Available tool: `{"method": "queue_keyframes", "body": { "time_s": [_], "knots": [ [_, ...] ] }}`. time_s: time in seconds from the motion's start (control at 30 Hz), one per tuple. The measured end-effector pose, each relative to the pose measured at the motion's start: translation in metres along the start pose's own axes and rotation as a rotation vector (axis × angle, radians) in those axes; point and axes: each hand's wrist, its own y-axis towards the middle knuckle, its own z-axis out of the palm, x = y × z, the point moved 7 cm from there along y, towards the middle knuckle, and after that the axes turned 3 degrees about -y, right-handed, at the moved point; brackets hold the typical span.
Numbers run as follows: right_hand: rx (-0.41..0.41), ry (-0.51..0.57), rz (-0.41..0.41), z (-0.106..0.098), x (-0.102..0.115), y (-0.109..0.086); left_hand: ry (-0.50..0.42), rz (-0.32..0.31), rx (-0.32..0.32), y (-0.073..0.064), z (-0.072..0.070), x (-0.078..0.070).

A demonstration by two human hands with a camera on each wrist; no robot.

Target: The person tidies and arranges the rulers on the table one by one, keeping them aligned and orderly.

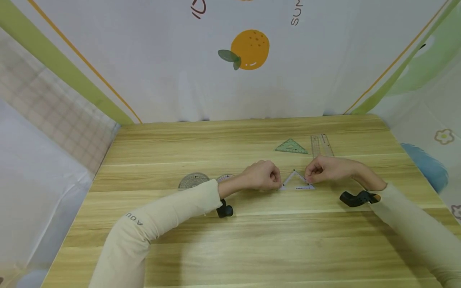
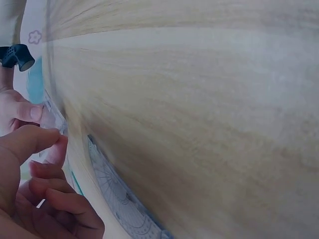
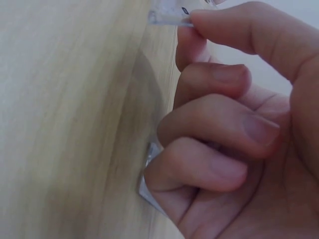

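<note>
Between the two hands lies a clear triangular set square (image 1: 305, 187) with dark marks at its corners. My left hand (image 1: 261, 175) pinches its left corner between thumb and index finger, the other fingers curled loosely, as the left wrist view shows. On the opposite side my right hand (image 1: 329, 168) pinches the right edge with thumb and index finger. In the right wrist view a corner of the clear set square (image 3: 168, 14) juts out past those fingertips. The set square is held close over the wooden table (image 1: 252, 244).
Farther back lie a green set square (image 1: 291, 150) and clear straight rulers (image 1: 315, 145), just beyond my right hand. A round-edged protractor (image 1: 193, 181) and another protractor (image 1: 225, 176), partly hidden by my left forearm, lie at left. A white printed curtain (image 1: 155, 72) hangs behind the table.
</note>
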Motion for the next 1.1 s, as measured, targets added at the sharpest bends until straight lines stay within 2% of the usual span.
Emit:
{"method": "queue_keyframes", "body": {
  "time_s": [0.23,0.83,1.1],
  "knots": [
    [0.002,0.021,-0.001,0.001,0.000,0.001,-0.006,0.013,0.009,-0.001,-0.001,-0.001],
    [-0.007,-0.015,0.032,0.000,-0.007,0.003,0.008,0.047,0.003,0.002,-0.002,0.001],
    [-0.014,-0.020,0.046,0.000,-0.009,0.004,0.041,0.037,-0.005,0.003,-0.002,0.002]
  ]
}}
